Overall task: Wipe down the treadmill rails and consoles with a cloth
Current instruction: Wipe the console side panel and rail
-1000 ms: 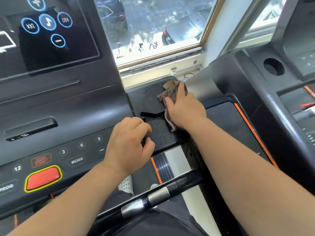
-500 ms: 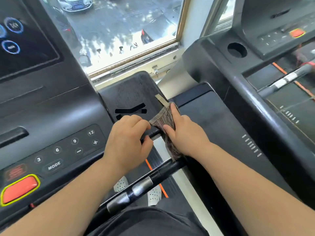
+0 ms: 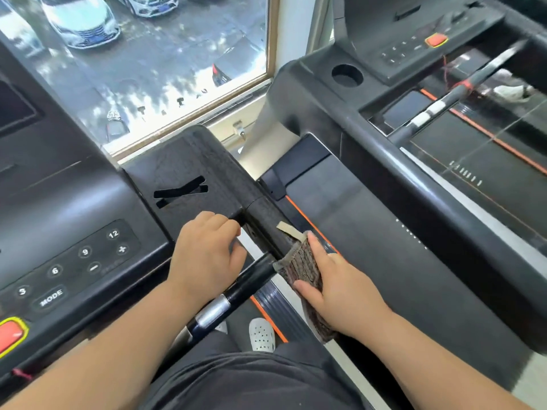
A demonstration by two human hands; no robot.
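Observation:
My right hand (image 3: 337, 287) presses a brown patterned cloth (image 3: 300, 266) with a beige tag against the black right rail (image 3: 263, 220) of the treadmill, wrapping it over the rail's edge. My left hand (image 3: 204, 257) is curled in a loose fist, resting on the rail's inner side just right of the console (image 3: 74, 232). The console's button pad shows numbers, MODE and plus and minus keys. A black crossbar (image 3: 236, 291) with a silver sensor band runs under both hands.
A red stop button (image 3: 9, 335) sits at the console's lower left. A second treadmill (image 3: 370, 119) with a cup hole, console and handrail stands close on the right. A window (image 3: 148, 63) ahead looks down on parked cars. My white shoe (image 3: 262, 334) stands on the belt below.
My right hand has slid the cloth back along the rail toward me, from the flat console wing down to the rail by the crossbar. My view has swung right. The left hand stays put.

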